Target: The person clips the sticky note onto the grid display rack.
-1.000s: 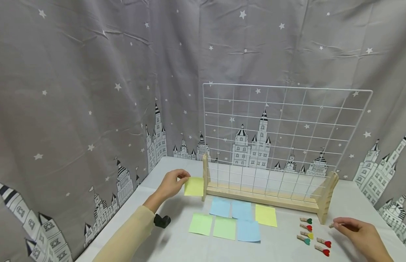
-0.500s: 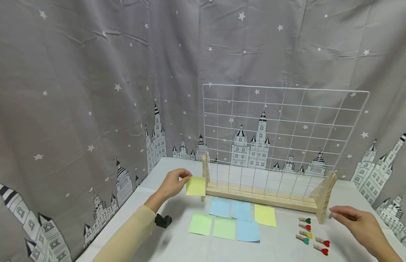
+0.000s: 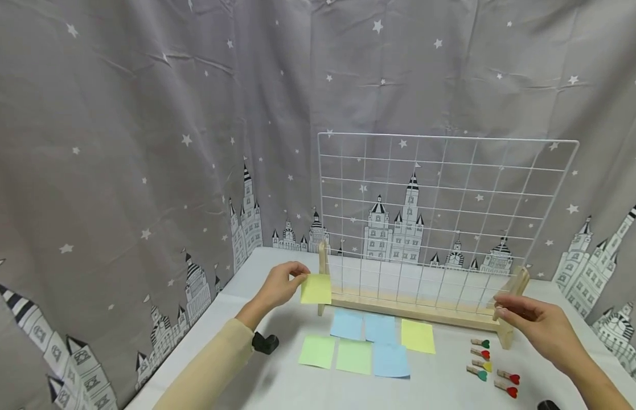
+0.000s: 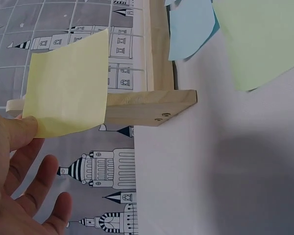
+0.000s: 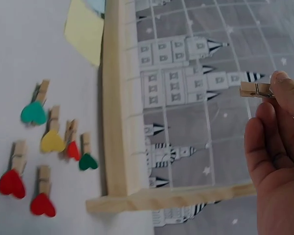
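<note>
My left hand (image 3: 279, 285) pinches a yellow sticky note (image 3: 316, 289) by its upper left corner, holding it up at the left post of a white wire grid rack (image 3: 446, 188). In the left wrist view the note (image 4: 68, 88) hangs flat between thumb and finger, in front of the wooden foot (image 4: 152, 107). My right hand (image 3: 540, 327) is raised by the rack's right post. Between its thumb and forefinger is a small wooden clothespin (image 5: 255, 89), its far end covered by the fingers.
Blue sticky notes (image 3: 391, 360), green sticky notes (image 3: 318, 351) and a yellow sticky note (image 3: 418, 336) lie before the rack's wooden base (image 3: 415, 310). Several heart-topped clothespins (image 3: 507, 389) lie at the right. A grey castle-print curtain (image 3: 143, 114) hangs behind.
My left hand has carried the yellow note slightly right toward the rack. The right hand has lifted and moved left with the clothespin, up to the right post.
</note>
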### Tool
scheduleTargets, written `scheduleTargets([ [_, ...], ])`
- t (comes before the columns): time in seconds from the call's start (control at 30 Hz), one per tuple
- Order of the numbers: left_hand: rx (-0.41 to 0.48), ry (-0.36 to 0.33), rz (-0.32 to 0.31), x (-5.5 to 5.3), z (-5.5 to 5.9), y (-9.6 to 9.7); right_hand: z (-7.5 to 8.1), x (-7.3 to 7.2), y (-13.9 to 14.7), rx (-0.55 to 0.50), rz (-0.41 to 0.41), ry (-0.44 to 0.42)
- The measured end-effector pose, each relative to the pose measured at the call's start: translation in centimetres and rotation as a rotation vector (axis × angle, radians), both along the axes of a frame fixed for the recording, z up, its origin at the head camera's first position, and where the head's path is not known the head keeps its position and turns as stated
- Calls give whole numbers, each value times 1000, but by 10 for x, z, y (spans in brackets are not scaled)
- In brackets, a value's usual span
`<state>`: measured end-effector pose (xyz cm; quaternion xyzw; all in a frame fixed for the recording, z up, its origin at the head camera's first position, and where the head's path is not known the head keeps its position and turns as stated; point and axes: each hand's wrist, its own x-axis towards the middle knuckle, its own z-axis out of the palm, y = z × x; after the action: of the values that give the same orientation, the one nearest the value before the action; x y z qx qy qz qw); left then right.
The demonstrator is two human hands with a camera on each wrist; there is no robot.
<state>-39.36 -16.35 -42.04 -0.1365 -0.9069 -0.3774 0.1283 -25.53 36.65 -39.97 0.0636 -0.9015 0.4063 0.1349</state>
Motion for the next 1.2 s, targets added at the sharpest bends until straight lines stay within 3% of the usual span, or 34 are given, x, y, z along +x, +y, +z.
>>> scheduleTargets([
  [0.3,6,-1,-21,-3,12,7,16,-7,-7,4,35,87],
  [0.77,-9,16,-40,-4,12,15,22,-16,-23,30,57,130],
  [1.2,-15,62,-72,-7,27,22,42,-21,-28,78,51,140],
])
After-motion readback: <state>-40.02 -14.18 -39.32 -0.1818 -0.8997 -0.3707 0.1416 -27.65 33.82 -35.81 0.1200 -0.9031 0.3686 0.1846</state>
